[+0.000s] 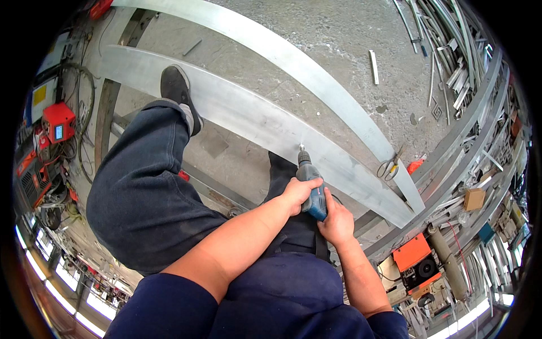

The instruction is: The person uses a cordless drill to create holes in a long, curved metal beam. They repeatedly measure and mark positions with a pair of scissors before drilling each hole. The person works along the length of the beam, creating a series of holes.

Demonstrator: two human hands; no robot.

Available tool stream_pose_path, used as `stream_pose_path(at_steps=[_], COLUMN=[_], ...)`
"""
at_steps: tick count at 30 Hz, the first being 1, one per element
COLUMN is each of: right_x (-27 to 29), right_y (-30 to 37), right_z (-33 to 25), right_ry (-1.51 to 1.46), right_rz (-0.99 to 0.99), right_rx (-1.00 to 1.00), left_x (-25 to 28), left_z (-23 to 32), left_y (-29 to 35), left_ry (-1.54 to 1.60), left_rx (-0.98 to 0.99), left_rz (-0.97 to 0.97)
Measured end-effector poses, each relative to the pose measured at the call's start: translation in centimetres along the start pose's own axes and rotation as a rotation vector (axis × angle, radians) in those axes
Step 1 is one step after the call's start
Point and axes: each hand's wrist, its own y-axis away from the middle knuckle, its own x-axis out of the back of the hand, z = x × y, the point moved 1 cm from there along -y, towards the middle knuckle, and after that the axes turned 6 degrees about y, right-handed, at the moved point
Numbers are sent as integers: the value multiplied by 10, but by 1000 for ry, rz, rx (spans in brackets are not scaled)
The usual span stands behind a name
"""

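Observation:
A blue power drill (pixel 306 170) is held between both hands, its bit end meeting a long flat silver metal bar (pixel 248 116). My left hand (pixel 300 195) wraps around the drill's body from the left, thumb across its top. At the back of the drill, my right hand (pixel 337 219) grips from the right; its lower fingers and the handle are mostly hidden beneath. A shiny metal piece shows at the drill's front end, against the bar. My left shoe (pixel 176 90) rests on the same bar.
Another flat metal bar (pixel 293 59) runs beyond the first. Scissors (pixel 389 168) lie near its right end. Metal offcuts (pixel 451 51) pile up at the right, near an orange-and-black machine (pixel 415 263). A red machine with a display (pixel 58 124) and cables stands left.

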Motion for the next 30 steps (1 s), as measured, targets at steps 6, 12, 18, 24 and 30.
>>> stream_pose_path(at_steps=[6, 12, 18, 24, 30], right_x=[16, 43, 69, 66, 47], right_y=[-12, -35, -56, -57, -42], right_z=[-10, -34, -58, -60, -68], right_ry=[-10, 38, 88, 123, 145], right_rz=[-100, -211, -313, -316, -338], right_rx=[-108, -187, -219, -218, -217], left_x=[-10, -9, 0, 6, 20], left_z=[18, 40, 59, 57, 45], left_y=[20, 11, 4, 0, 1], left_ry=[96, 74, 91, 89, 89], left_rx=[67, 144, 222, 233, 240], left_rz=[-45, -55, -100, -129, -172])
